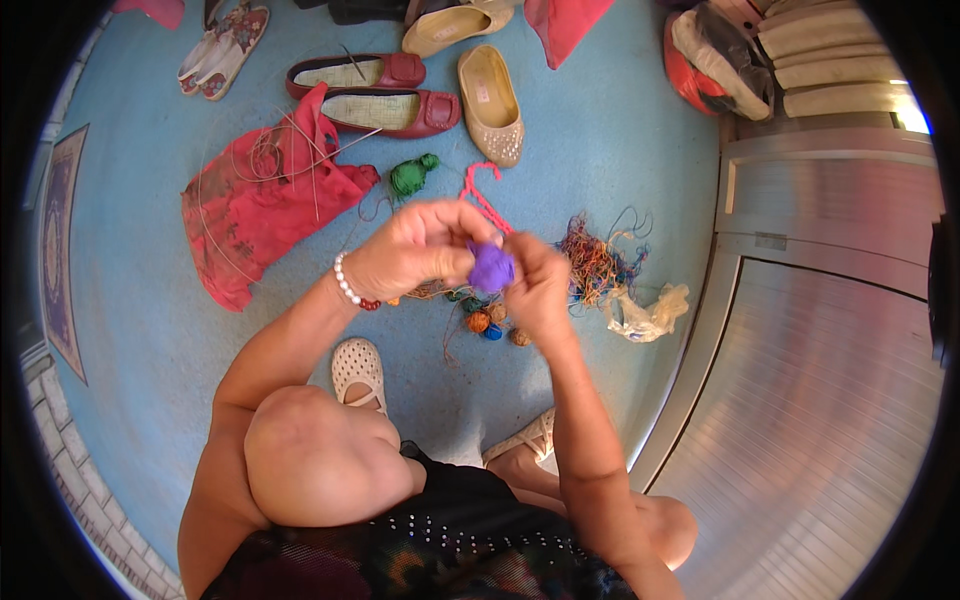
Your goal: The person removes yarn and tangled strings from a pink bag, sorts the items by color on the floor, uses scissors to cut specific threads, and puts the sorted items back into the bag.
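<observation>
A small ball of purple yarn (491, 270) is between my hands above the floor. My left hand (420, 251), with a beaded bracelet at the wrist, holds it between thumb and fingers. On its other side, my right hand (541, 281) is curled against the ball. Motion blur hides whether a strand is pinched there. Behind the fingers shows a pink cord-like piece with a hooked end (484, 193), partly hidden. Below the hands on the blue floor lie small yarn balls, among them an orange one (477, 322) and a blue one (493, 332).
A thread tangle (589, 259) and a crumpled plastic bag (649, 313) lie to the right. Left are a red cloth (262, 202) with thin needles and cables, and green yarn (410, 177). Shoes (390, 111) stand beyond. A metal-framed panel (810, 390) borders the right.
</observation>
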A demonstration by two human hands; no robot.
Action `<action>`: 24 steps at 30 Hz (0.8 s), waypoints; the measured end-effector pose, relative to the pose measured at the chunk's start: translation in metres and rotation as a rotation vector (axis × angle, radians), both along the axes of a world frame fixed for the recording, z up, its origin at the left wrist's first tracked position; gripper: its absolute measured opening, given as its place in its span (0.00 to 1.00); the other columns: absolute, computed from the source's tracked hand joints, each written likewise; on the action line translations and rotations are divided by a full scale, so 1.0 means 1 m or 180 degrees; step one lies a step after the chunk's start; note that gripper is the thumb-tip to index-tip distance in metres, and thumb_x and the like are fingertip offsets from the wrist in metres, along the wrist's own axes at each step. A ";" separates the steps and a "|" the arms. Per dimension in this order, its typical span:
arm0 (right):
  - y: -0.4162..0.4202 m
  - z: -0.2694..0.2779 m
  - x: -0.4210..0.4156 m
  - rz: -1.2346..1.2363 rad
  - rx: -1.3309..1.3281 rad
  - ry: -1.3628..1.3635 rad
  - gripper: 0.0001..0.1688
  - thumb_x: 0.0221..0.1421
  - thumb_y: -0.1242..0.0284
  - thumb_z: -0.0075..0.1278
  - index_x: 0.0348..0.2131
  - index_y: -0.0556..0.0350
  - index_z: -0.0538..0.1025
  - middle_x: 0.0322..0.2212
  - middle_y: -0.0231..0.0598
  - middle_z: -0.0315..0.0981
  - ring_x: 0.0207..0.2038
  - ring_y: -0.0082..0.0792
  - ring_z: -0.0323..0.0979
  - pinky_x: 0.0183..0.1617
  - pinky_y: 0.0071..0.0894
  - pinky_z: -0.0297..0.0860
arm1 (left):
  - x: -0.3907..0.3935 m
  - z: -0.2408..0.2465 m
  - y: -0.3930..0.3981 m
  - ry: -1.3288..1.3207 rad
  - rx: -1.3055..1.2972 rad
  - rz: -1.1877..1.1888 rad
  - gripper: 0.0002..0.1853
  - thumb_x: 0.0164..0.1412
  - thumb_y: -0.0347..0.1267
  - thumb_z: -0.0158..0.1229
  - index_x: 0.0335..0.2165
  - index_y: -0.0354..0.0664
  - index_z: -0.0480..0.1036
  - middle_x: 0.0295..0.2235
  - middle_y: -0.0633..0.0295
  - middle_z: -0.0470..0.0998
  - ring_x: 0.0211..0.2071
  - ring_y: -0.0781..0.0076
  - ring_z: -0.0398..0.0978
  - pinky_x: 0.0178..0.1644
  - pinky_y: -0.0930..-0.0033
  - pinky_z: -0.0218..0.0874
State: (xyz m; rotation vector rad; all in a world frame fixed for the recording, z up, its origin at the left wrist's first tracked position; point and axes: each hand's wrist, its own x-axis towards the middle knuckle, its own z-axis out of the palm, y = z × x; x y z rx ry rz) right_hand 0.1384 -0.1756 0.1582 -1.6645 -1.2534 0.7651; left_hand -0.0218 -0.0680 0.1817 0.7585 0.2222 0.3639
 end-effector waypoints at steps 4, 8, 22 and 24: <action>-0.017 0.022 -0.048 0.0889 0.0112 -0.0579 0.07 0.38 0.84 0.46 0.24 0.59 0.70 0.21 0.46 0.66 0.23 0.49 0.68 0.26 0.39 0.66 | -0.004 -0.011 0.011 0.0935 0.0837 0.0916 0.12 0.51 0.25 0.57 0.36 0.35 0.67 0.31 0.65 0.72 0.28 0.83 0.68 0.29 0.82 0.60; 0.003 0.052 -0.040 0.0564 0.0858 -0.0634 0.06 0.40 0.83 0.46 0.25 0.59 0.68 0.21 0.44 0.66 0.23 0.47 0.67 0.25 0.38 0.66 | -0.010 -0.020 0.008 0.1648 0.2669 -0.0147 0.12 0.49 0.19 0.55 0.35 0.33 0.66 0.31 0.64 0.72 0.32 0.80 0.69 0.34 0.77 0.64; 0.014 0.015 0.005 -0.1183 0.0615 -0.0912 0.06 0.50 0.81 0.43 0.21 0.60 0.69 0.13 0.41 0.62 0.14 0.31 0.61 0.19 0.28 0.60 | -0.012 -0.010 0.001 0.0722 0.0497 -0.0390 0.10 0.49 0.23 0.58 0.34 0.35 0.68 0.30 0.66 0.72 0.31 0.82 0.69 0.36 0.79 0.62; 0.013 0.013 0.010 -0.1117 0.0423 -0.0882 0.05 0.50 0.81 0.44 0.21 0.60 0.69 0.14 0.41 0.62 0.14 0.32 0.62 0.20 0.29 0.60 | -0.011 -0.008 0.001 0.0616 0.0556 -0.0330 0.11 0.50 0.25 0.59 0.34 0.35 0.68 0.32 0.64 0.72 0.33 0.79 0.70 0.40 0.76 0.64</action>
